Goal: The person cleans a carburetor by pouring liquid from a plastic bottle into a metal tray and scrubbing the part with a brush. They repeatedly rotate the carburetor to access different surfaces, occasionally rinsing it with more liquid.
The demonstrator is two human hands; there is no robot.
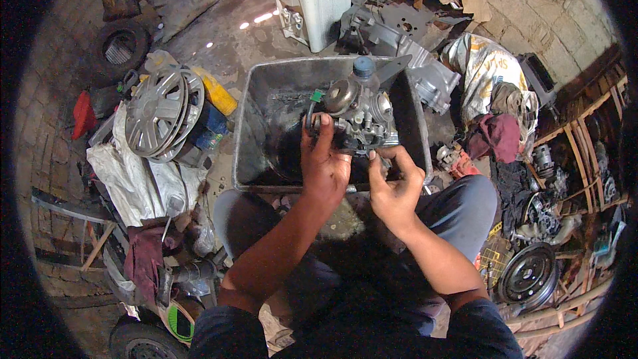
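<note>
carburettor (364, 118), underside hidden, in curled left hand (325, 165), right hand (397, 189) seemingly pinched on its edge

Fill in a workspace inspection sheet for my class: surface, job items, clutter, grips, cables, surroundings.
Surface: worn grey floor, bearing a black rectangular plastic tub.
Job items: rounded silver metal part, held above the tub.
Clutter: clear plastic bottle with blue cap beyond the part; round grey spoked wheel covers left; crumpled maroon cloth right.
Grips: left hand holds the part; right hand at its near edge, pinch unclear.
Cables: short black line with green tip by the left hand; cable or hose, cannot tell.
Surroundings: pale block wall, brown wooden rack, black rubber tyre.
</note>
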